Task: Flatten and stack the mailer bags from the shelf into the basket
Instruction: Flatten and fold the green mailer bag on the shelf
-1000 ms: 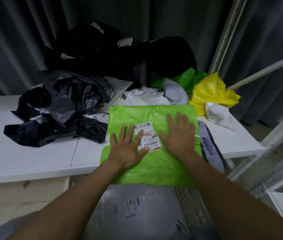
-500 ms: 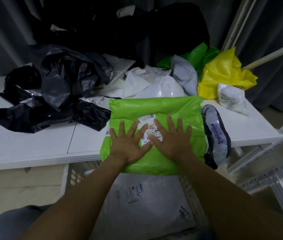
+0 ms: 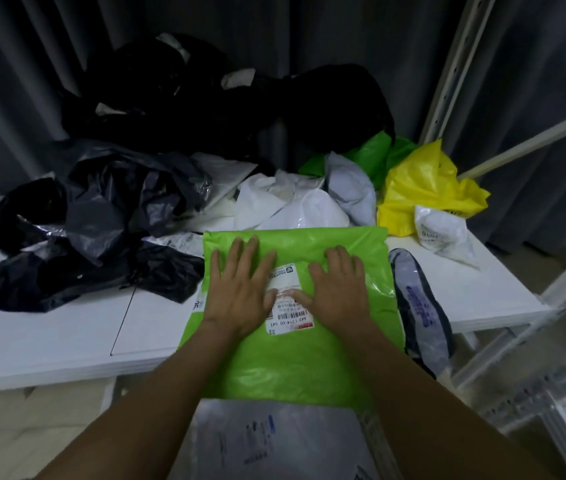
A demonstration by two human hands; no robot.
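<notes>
Head view: left hand [image 3: 240, 292] and right hand [image 3: 340, 292], apparently flat, press green mailer [image 3: 292, 368].

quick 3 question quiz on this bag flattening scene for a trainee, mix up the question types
1. True or false: the left hand and the right hand both rest on the green mailer bag.
2. What shows between the two hands? A) a white shipping label B) scissors C) a tape roll
3. Fill in: the bright crumpled bag near the far right corner of the shelf is ____.

Key: 1 true; 2 A; 3 yellow
</notes>
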